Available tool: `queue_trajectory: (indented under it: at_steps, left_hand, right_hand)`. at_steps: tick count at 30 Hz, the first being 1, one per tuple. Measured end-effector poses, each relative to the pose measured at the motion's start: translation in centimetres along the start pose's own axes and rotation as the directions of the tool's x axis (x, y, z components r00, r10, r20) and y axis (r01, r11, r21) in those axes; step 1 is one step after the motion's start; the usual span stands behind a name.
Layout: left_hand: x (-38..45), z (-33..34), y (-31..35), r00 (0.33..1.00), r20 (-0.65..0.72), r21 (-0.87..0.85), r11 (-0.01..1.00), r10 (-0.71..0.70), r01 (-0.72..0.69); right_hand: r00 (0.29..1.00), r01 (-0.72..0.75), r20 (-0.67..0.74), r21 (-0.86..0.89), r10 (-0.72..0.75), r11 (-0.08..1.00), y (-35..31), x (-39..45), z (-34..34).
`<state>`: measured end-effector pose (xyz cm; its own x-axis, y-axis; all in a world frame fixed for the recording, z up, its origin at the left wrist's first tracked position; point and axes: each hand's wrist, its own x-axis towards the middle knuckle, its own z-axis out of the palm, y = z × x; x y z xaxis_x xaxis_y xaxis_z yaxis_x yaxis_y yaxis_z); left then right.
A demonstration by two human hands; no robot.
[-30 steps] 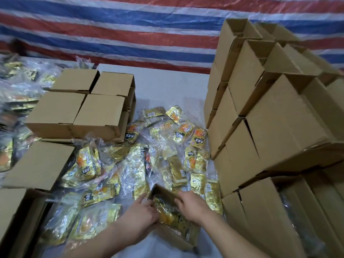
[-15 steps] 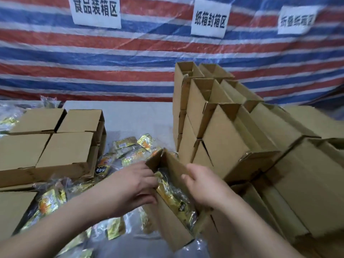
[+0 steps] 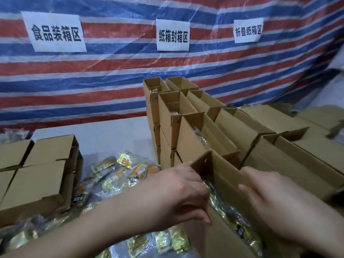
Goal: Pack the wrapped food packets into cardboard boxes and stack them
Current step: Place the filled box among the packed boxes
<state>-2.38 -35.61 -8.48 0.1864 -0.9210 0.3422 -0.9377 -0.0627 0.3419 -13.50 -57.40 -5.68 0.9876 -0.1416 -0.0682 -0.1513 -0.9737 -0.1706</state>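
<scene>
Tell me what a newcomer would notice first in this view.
Probably both hands, left hand and right hand, gripping an open cardboard box of gold-wrapped packets at bottom centre. Behind it rises a stepped stack of open boxes, loose packets litter the table at left, and three Chinese signs hang on the striped tarp.

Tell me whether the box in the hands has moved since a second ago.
Yes. The filled box has been lifted off the packet pile and carried right, up against the stack of open boxes.

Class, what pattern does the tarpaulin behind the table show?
The tarpaulin has red, blue and white horizontal stripes, seen in the head view.
</scene>
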Motion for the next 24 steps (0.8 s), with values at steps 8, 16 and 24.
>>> queue_trajectory:
  at_steps: [8,16,24]
  left_hand:
    - [7.3,3.3,-1.1,0.989,0.044,0.104,0.984,0.142,-0.146]
    - [9.0,4.5,-2.8,0.993,0.064,0.121,0.987,0.094,-0.101]
    - [9.0,4.7,-3.6,0.997,0.072,0.136,0.99,0.037,-0.046]
  right_hand:
    - [0.982,-0.168,-0.104,-0.099,0.157,0.981,8.1,-0.3,0.4]
    - [0.972,-0.212,-0.128,-0.094,0.199,0.973,8.2,1.4,1.5]
    - [0.972,-0.231,-0.066,-0.082,0.226,0.969,8.0,2.5,1.9]
